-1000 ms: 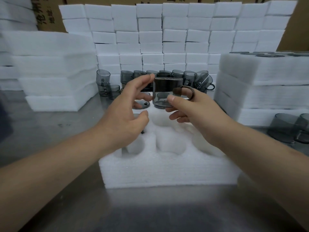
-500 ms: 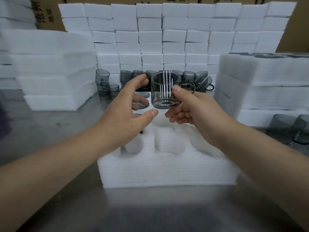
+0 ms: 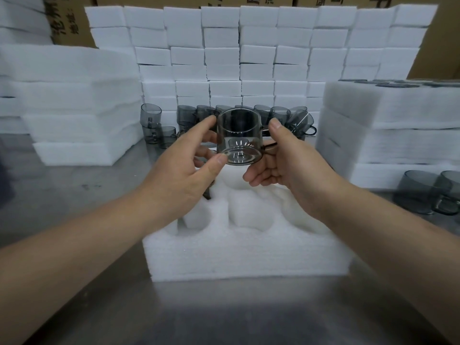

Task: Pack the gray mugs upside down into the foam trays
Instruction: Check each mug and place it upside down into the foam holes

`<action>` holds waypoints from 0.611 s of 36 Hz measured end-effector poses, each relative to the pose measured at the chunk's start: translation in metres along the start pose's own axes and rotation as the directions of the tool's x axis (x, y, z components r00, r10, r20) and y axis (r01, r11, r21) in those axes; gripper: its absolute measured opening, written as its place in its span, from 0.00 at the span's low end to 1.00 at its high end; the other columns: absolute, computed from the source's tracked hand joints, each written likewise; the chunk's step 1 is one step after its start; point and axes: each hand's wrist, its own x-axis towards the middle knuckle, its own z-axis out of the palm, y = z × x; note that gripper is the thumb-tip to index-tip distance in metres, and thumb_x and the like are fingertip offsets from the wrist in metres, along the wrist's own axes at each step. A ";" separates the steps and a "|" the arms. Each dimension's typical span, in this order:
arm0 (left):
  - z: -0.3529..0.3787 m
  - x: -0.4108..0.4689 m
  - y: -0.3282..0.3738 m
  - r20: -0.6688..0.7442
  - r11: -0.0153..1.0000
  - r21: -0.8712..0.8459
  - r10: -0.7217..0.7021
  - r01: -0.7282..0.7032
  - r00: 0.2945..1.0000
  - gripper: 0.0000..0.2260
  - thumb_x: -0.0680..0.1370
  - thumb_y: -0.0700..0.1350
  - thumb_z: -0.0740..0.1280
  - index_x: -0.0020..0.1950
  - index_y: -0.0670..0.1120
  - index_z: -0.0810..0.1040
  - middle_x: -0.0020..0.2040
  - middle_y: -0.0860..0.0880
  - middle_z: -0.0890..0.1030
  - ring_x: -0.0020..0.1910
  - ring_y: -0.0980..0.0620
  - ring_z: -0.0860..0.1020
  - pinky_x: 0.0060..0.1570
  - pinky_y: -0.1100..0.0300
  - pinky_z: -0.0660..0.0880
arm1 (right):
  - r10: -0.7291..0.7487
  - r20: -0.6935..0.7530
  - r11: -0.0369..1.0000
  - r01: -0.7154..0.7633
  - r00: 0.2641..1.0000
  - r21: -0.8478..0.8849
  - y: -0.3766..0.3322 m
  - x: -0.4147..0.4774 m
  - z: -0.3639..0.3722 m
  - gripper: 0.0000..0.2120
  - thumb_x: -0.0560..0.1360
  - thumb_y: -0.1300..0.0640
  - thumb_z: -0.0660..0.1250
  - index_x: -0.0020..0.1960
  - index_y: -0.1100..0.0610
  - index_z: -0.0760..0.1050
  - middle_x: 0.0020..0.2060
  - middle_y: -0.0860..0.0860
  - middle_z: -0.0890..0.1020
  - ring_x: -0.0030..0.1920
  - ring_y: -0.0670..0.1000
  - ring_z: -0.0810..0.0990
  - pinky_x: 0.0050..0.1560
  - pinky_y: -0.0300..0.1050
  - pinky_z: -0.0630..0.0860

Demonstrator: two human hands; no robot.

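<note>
mug (image 3: 239, 136) is upright, pinched by left hand (image 3: 183, 175) and right hand (image 3: 286, 160) fingers; flip fully before seating in tray (image 3: 249, 252).

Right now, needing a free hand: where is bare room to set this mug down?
Bare steel table left of the foam tray, in front of the left foam stack, and along the near edge before the tray. Crowded: loose mugs behind the held mug, two mugs at right.

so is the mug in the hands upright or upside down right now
Upright, it seems: the mug has its thin open rim up, thick base down, held by the left hand and right hand above the foam tray.
</note>
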 end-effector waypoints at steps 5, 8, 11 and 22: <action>0.001 0.001 -0.002 0.016 0.999 -0.014 -0.042 0.042 0.999 0.25 0.72 0.53 0.61 0.69 0.61 0.60 0.56 0.61 0.73 0.46 0.68 0.73 0.46 0.76 0.68 | -0.004 -0.002 1.000 0.004 1.000 -0.002 0.001 0.000 0.000 0.26 0.79 0.41 0.48 0.40 0.54 0.78 0.28 0.54 0.81 0.29 0.49 0.77 0.39 0.44 0.71; -0.001 0.000 0.000 0.049 0.999 -0.007 -0.044 0.044 0.998 0.31 0.72 0.58 0.60 0.74 0.55 0.59 0.59 0.57 0.74 0.50 0.63 0.74 0.51 0.70 0.70 | -0.004 -0.013 1.000 0.004 1.000 -0.019 0.002 0.001 0.000 0.26 0.79 0.41 0.48 0.40 0.54 0.78 0.27 0.53 0.81 0.29 0.50 0.78 0.40 0.45 0.72; -0.003 -0.001 0.006 0.071 0.999 -0.032 -0.008 0.011 0.997 0.24 0.72 0.61 0.57 0.68 0.62 0.61 0.62 0.51 0.75 0.56 0.52 0.76 0.58 0.52 0.73 | 0.003 -0.015 0.999 -0.003 1.000 -0.036 0.002 0.001 0.000 0.26 0.79 0.40 0.47 0.42 0.55 0.77 0.27 0.53 0.81 0.30 0.50 0.78 0.42 0.47 0.72; -0.002 0.000 0.000 0.024 0.995 -0.034 -0.098 0.099 0.995 0.18 0.68 0.66 0.55 0.55 0.63 0.66 0.56 0.58 0.76 0.52 0.64 0.75 0.49 0.71 0.70 | 0.001 -0.007 0.997 -0.001 1.000 -0.079 0.003 0.000 0.002 0.28 0.79 0.40 0.46 0.39 0.52 0.79 0.29 0.53 0.81 0.30 0.49 0.77 0.42 0.45 0.71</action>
